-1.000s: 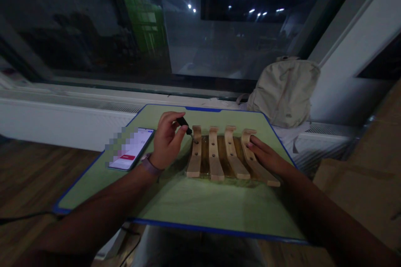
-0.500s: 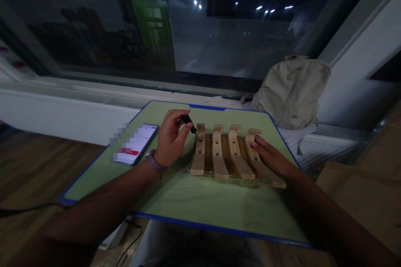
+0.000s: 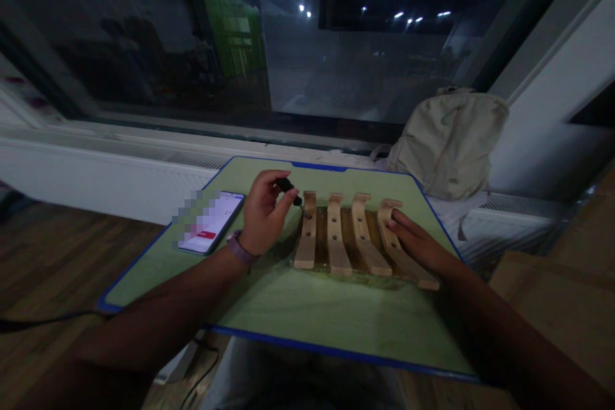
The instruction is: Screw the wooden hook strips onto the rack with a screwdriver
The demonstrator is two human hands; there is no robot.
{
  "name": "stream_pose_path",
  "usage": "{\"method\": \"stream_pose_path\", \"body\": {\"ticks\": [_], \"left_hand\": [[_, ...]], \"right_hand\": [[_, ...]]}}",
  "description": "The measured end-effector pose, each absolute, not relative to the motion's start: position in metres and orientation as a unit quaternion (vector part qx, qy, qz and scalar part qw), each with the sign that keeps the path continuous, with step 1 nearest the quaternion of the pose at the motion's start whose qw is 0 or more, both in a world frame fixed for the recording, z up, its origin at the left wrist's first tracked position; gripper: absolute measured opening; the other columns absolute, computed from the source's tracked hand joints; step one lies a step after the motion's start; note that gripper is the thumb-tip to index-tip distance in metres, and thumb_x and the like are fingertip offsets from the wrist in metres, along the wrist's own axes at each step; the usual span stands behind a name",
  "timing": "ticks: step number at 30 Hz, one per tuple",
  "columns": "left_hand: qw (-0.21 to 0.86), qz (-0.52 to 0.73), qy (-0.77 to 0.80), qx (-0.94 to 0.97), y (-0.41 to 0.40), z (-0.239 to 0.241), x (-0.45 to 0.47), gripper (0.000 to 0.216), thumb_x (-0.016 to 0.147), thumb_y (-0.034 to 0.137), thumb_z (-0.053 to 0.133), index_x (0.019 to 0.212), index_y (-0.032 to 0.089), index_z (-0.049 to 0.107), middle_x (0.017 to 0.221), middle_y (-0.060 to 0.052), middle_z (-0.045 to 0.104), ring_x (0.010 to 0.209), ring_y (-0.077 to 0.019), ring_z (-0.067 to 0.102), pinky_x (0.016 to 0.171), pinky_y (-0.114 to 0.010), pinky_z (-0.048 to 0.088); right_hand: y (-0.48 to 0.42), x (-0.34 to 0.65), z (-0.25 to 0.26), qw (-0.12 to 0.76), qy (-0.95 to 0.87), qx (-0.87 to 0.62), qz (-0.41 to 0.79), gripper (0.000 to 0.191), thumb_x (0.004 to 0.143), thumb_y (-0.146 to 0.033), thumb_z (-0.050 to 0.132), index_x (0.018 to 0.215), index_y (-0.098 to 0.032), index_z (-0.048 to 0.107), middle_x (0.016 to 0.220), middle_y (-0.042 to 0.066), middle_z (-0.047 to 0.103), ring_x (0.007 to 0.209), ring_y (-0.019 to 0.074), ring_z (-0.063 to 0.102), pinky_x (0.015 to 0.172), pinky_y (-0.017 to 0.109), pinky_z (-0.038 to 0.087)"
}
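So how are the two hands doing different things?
The left hand is raised and pinches a small black tool; the right hand lies flat, holding nothing. The left hand wears a wristband; the right hand shows none. Both are at the wooden rack.

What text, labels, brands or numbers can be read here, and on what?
None can be read.
Phone screen: text lines and a red bar, too small and blurred.
Green panel behind the window: too dim.
Backpack: no legible label.
Black tool in the left hand, wooden rack: no marks seen.
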State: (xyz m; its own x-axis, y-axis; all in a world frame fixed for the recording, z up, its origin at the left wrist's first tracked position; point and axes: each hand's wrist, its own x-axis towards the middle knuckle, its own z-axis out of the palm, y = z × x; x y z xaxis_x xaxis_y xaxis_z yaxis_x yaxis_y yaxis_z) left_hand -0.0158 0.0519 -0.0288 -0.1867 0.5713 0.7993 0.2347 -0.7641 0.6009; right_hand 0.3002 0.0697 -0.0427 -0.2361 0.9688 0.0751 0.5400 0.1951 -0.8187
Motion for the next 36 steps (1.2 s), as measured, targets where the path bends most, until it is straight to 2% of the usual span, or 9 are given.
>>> {"method": "stream_pose_path", "body": {"ticks": [2, 6, 9, 14, 17, 20, 25, 29, 36], "left_hand": [[0.130, 0.698, 0.326, 0.624, 0.052, -0.029, -0.016, 0.028, 0.089, 0.023, 0.069, 0.115, 0.024, 0.062, 0.101, -0.003, 0.064, 0.088, -0.0126, 0.068, 0.079, -0.027, 0.060], [0.166, 0.678, 0.301, 0.650, 0.050, -0.028, -0.013, 0.043, 0.097, 0.025, 0.058, 0.137, 0.028, 0.046, 0.125, -0.009, 0.065, 0.102, -0.0168, 0.070, 0.091, -0.036, 0.059], [0.173, 0.671, 0.289, 0.661, 0.048, -0.028, -0.011, 0.036, 0.100, 0.026, 0.053, 0.135, 0.027, 0.045, 0.133, -0.011, 0.062, 0.109, -0.0182, 0.069, 0.094, -0.038, 0.057], [0.141, 0.681, 0.299, 0.653, 0.053, -0.031, -0.015, 0.029, 0.096, 0.027, 0.058, 0.125, 0.024, 0.055, 0.127, -0.010, 0.060, 0.107, -0.0173, 0.066, 0.090, -0.035, 0.058], [0.095, 0.695, 0.324, 0.635, 0.058, -0.034, -0.019, 0.032, 0.086, 0.026, 0.071, 0.117, 0.024, 0.062, 0.113, -0.006, 0.058, 0.099, -0.0158, 0.063, 0.086, -0.031, 0.057], [0.088, 0.702, 0.340, 0.619, 0.059, -0.034, -0.019, 0.032, 0.083, 0.025, 0.076, 0.113, 0.024, 0.065, 0.102, -0.004, 0.059, 0.093, -0.0148, 0.062, 0.082, -0.029, 0.057], [0.169, 0.685, 0.327, 0.629, 0.053, -0.030, -0.014, 0.036, 0.092, 0.027, 0.064, 0.127, 0.023, 0.058, 0.114, -0.009, 0.067, 0.101, -0.0173, 0.069, 0.088, -0.033, 0.059], [0.181, 0.671, 0.293, 0.657, 0.051, -0.030, -0.013, 0.035, 0.097, 0.025, 0.056, 0.132, 0.026, 0.053, 0.124, -0.010, 0.065, 0.102, -0.0162, 0.069, 0.089, -0.034, 0.059], [0.126, 0.682, 0.342, 0.634, 0.055, -0.032, -0.017, 0.036, 0.083, 0.025, 0.075, 0.118, 0.025, 0.065, 0.109, -0.006, 0.061, 0.099, -0.0164, 0.064, 0.089, -0.033, 0.058]], "right_hand": [[0.070, 0.299, -0.042, 0.314, -0.707, -0.529, 0.349, 0.046, 0.088, -0.058, 0.052, 0.111, -0.023, 0.070, 0.125, 0.010, 0.073, 0.128, 0.0353, 0.059, 0.111, 0.052, 0.045], [0.069, 0.297, -0.041, 0.328, -0.714, -0.504, 0.358, 0.047, 0.088, -0.058, 0.054, 0.116, -0.024, 0.069, 0.128, 0.009, 0.073, 0.123, 0.0342, 0.063, 0.108, 0.049, 0.049], [0.070, 0.297, -0.041, 0.327, -0.713, -0.504, 0.361, 0.050, 0.087, -0.060, 0.054, 0.118, -0.023, 0.069, 0.129, 0.010, 0.072, 0.124, 0.0346, 0.063, 0.109, 0.049, 0.048], [0.069, 0.298, -0.041, 0.328, -0.705, -0.510, 0.368, 0.052, 0.087, -0.062, 0.054, 0.119, -0.022, 0.068, 0.132, 0.009, 0.070, 0.129, 0.0342, 0.060, 0.113, 0.050, 0.043], [0.069, 0.299, -0.041, 0.317, -0.709, -0.510, 0.369, 0.049, 0.088, -0.061, 0.053, 0.116, -0.023, 0.069, 0.131, 0.009, 0.071, 0.128, 0.0345, 0.060, 0.113, 0.051, 0.042], [0.070, 0.300, -0.044, 0.318, -0.706, -0.520, 0.361, 0.051, 0.089, -0.061, 0.053, 0.120, -0.023, 0.068, 0.135, 0.009, 0.068, 0.133, 0.0350, 0.056, 0.116, 0.053, 0.038], [0.072, 0.301, -0.046, 0.316, -0.716, -0.505, 0.364, 0.059, 0.089, -0.066, 0.051, 0.125, -0.021, 0.065, 0.136, 0.010, 0.067, 0.131, 0.0345, 0.057, 0.115, 0.052, 0.039], [0.072, 0.301, -0.045, 0.314, -0.725, -0.496, 0.359, 0.064, 0.088, -0.071, 0.049, 0.124, -0.020, 0.065, 0.135, 0.011, 0.068, 0.129, 0.0347, 0.058, 0.114, 0.051, 0.040], [0.070, 0.301, -0.045, 0.318, -0.714, -0.513, 0.355, 0.061, 0.087, -0.070, 0.050, 0.122, -0.022, 0.066, 0.137, 0.011, 0.066, 0.133, 0.0347, 0.055, 0.117, 0.051, 0.035]]}}
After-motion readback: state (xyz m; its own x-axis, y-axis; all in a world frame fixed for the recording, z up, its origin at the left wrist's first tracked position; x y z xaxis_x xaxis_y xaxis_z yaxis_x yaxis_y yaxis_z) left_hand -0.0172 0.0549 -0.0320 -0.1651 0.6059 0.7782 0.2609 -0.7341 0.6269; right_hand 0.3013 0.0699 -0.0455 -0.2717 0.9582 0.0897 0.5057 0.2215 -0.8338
